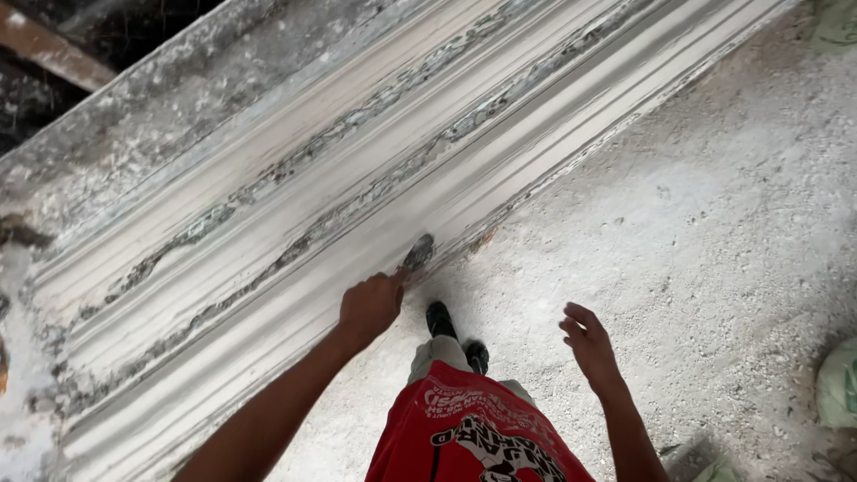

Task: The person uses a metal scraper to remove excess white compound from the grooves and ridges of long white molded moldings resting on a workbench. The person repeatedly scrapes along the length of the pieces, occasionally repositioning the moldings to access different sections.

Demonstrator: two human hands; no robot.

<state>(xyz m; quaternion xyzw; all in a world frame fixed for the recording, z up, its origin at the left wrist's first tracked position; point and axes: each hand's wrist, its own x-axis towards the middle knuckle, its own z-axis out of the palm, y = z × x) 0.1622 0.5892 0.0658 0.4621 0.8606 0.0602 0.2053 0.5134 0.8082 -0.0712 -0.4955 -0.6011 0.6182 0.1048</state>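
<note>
A long grooved moulding bed (pixel 357 161), white and plaster-streaked, runs diagonally from lower left to upper right. My left hand (pixel 370 305) is closed around a small scraper-like tool whose dark blade (pixel 418 253) rests on the bed's near edge. My right hand (pixel 587 344) hangs free above the floor, fingers loosely apart, holding nothing. Below it show my red printed shirt (pixel 473 428) and dark shoes (pixel 451 330).
The dusty, plaster-speckled floor (pixel 696 223) fills the right side. A pale green sack (pixel 839 384) lies at the right edge, another (pixel 835 22) at the top right. Dark debris and a wooden beam (pixel 49 54) lie beyond the bed at top left.
</note>
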